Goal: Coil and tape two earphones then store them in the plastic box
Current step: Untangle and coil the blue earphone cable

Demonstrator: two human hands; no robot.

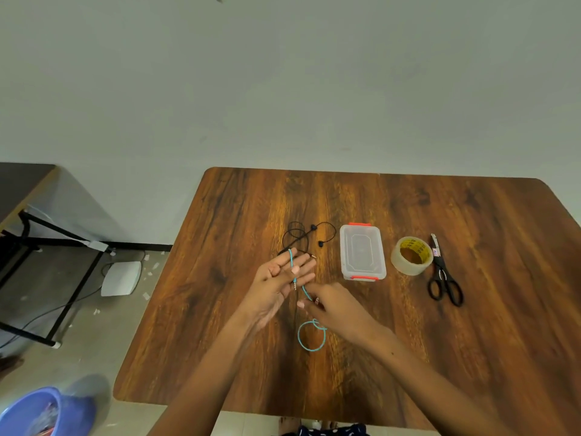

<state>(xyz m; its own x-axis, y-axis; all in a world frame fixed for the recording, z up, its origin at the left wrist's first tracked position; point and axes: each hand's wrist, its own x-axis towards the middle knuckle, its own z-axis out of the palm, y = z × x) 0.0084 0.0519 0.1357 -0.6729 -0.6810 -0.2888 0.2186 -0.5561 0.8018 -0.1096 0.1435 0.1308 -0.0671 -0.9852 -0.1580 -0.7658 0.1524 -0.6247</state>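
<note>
My left hand [278, 280] is raised palm up over the wooden table [471, 341], fingers spread, with a turquoise earphone cable [291, 259] draped over the fingers and its plug hanging by the palm. My right hand [334, 305] pinches the same cable just below; a loop of it [311, 336] hangs lower down. A black earphone [306, 239] lies loose on the table just beyond my left fingertips. The clear plastic box [362, 251] with orange clips sits shut to the right of it.
A roll of clear tape [412, 255] and black scissors [443, 275] lie right of the box. A dark side table [22, 190] with a black frame, a white device [121, 278] on the floor and a blue tub [34, 410] are at the left.
</note>
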